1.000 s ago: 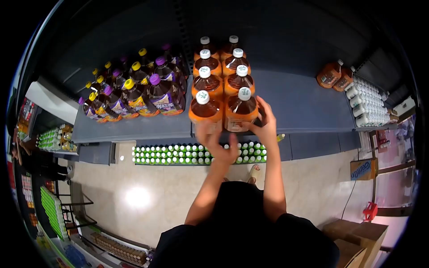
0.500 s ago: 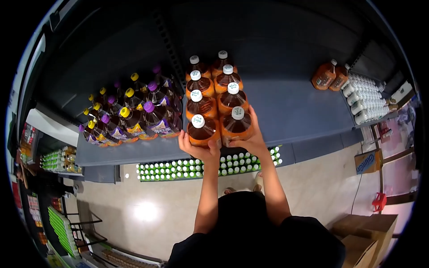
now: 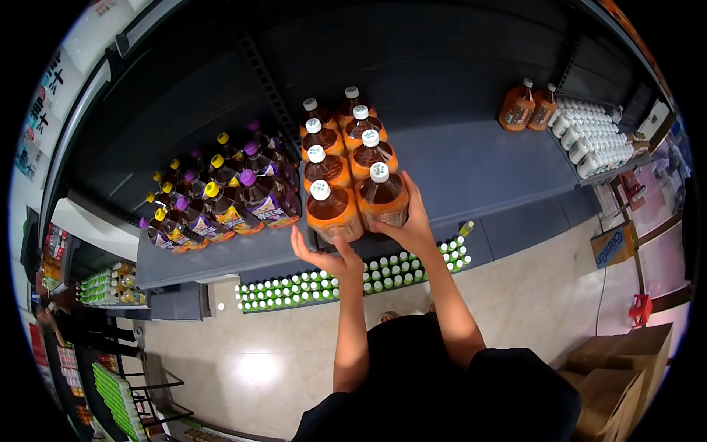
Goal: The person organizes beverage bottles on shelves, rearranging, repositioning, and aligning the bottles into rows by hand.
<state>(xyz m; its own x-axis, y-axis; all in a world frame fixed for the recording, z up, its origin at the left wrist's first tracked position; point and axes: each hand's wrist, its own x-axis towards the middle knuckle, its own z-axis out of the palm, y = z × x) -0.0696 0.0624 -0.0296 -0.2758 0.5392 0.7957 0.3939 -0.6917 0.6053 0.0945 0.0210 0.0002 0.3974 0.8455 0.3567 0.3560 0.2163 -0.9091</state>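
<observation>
Two columns of orange-labelled drink bottles with white caps stand upright on the dark shelf. My right hand [image 3: 406, 225] is against the front right bottle [image 3: 383, 200], its fingers along the right side and its thumb across the lower front. Below and left of the front left bottle [image 3: 333, 214] is my left hand [image 3: 329, 258]. Its fingers and thumb are spread, close to that bottle's base; whether the thumb touches it I cannot tell. Behind the front pair, more of these bottles, such as one with its cap at the right [image 3: 373, 156], stand close together.
Dark bottles with purple and yellow caps [image 3: 269, 199] stand left on the shelf [image 3: 471, 166]. Two orange bottles [image 3: 517, 110] and white bottles [image 3: 593, 140] are at the right. Green bottles with white caps [image 3: 294, 291] line the lower level. Cardboard boxes [image 3: 626, 361] lie lower right.
My left hand has come slightly down and away from the front left bottle, its thumb lower. My right hand stays at the front right bottle. The whole view has turned slightly.
</observation>
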